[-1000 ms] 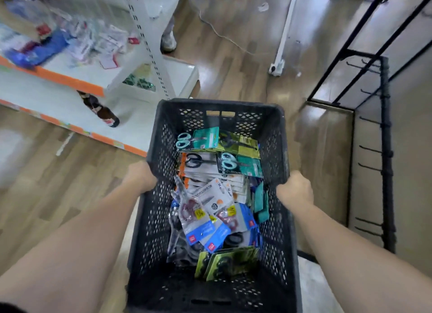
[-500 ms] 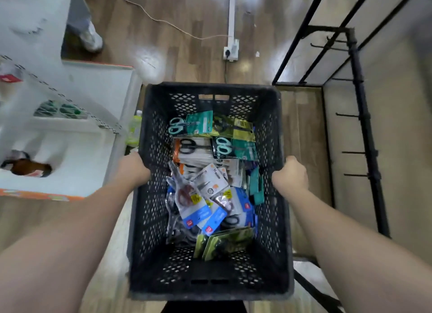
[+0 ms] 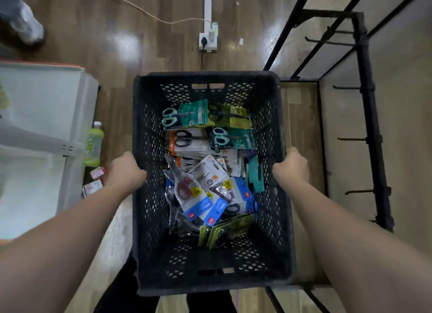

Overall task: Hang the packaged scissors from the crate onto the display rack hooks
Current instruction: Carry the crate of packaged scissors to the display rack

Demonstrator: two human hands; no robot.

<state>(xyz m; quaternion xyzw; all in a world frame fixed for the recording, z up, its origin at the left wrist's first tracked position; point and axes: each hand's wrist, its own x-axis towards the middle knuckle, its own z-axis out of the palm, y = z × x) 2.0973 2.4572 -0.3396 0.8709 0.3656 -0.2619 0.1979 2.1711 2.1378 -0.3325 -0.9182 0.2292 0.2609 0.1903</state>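
Note:
A black perforated plastic crate (image 3: 149, 130) fills the middle of the view, carried above the wooden floor. Inside lie several packaged scissors (image 3: 210, 163) in teal, green, white and blue card packs. My left hand (image 3: 125, 170) grips the crate's left rim and my right hand (image 3: 291, 166) grips its right rim. The black metal display rack (image 3: 371, 125) stands at the right, with bare hooks (image 3: 350, 139) sticking out to the left from its upright post.
A white shelf unit (image 3: 42, 116) stands at the left with a green bottle (image 3: 93, 144) and small boxes (image 3: 93, 184) by its foot. A power strip (image 3: 208, 40) with a cable lies on the floor ahead. Another person's shoe (image 3: 28, 27) shows top left.
The view has swung right and downward: the white shelf slid left and the rack came closer. Both hands keep the same grip on the crate.

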